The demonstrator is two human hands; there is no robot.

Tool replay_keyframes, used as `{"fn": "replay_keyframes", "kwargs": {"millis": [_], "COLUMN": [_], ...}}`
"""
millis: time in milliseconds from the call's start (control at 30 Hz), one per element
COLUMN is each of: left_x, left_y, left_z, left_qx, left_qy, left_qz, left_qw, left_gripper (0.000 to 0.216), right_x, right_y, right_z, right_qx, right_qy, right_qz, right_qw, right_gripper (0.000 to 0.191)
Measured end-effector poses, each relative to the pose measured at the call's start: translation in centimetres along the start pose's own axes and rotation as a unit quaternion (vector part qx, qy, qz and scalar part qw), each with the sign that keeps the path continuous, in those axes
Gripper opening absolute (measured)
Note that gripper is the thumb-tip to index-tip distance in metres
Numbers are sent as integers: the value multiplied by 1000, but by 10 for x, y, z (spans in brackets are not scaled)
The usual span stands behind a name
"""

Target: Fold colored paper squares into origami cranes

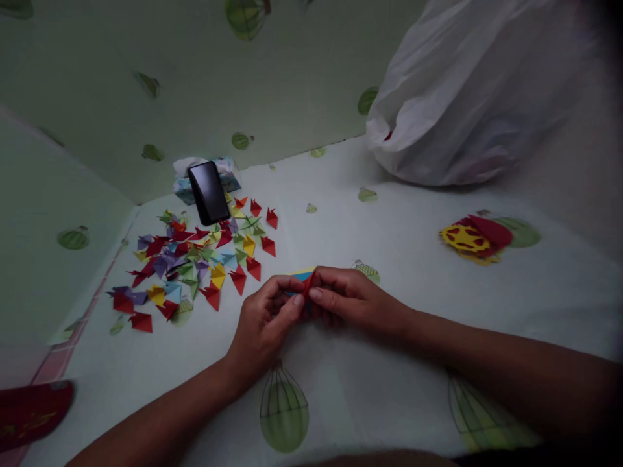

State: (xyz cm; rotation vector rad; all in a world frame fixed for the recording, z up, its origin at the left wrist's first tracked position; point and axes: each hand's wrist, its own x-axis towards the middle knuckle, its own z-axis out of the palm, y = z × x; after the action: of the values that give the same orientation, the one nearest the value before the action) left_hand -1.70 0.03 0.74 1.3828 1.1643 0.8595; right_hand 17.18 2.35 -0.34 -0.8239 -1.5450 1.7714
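A small piece of folded red paper (308, 283) is pinched between my two hands, its lower part hidden by the fingers. My left hand (272, 308) grips it from the left with thumb and forefinger. From the right, my right hand (350, 295) pinches the same paper, the thumbs almost meeting. Just behind the fingers lie flat sheets of blue and yellow paper (302, 275), partly covered. Left of my hands, many small folded paper cranes (238, 279) in red, yellow, green, blue and purple are spread over the white surface.
A black phone (209, 191) leans on a tissue box (230, 174) behind the cranes. At the back right stands a large white plastic bag (452, 110). Yellow and red paper cutouts (467, 239) lie to the right. A dark red object (34, 415) sits at the lower left edge.
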Motion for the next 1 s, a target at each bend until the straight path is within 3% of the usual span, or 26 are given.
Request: {"fn": "replay_keyframes", "kwargs": {"millis": [300, 567, 1000], "left_x": [-1, -2, -1], "left_y": [-1, -3, -2], "left_z": [0, 1, 1], "left_qx": [6, -2, 11], "left_qy": [2, 0, 6], "left_qz": [-1, -4, -6], "left_qw": [1000, 1000, 1000], "left_gripper": [19, 21, 20], "right_x": [0, 0, -1], "right_y": [-2, -1, -1], "right_z": [2, 2, 2], "right_qx": [2, 22, 1], "right_qy": [18, 18, 21], "right_qz": [23, 18, 10], "right_qw": [1000, 999, 1000], "right_gripper": [15, 22, 14]}}
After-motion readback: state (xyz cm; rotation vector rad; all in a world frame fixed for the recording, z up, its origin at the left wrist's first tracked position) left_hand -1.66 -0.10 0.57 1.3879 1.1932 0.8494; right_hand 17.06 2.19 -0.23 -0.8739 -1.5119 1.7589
